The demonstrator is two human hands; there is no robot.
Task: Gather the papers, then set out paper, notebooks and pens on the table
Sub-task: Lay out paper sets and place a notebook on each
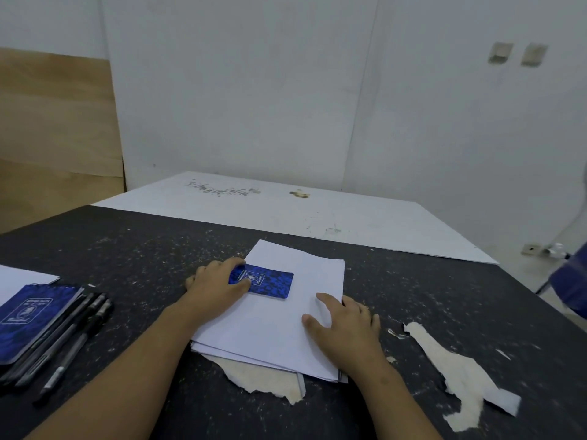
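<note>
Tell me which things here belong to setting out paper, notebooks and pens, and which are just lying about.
Belongs: paper stack, pressed by the right hand; blue notebook on it, gripped by the left hand; second blue notebook and black pens at left.
Lying about: pale torn patches; white board beyond; wooden panel against the wall.

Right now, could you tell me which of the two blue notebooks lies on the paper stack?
The centre notebook, held by the left hand, lies on the paper stack; the other notebook sits far left beside the pens.
</note>
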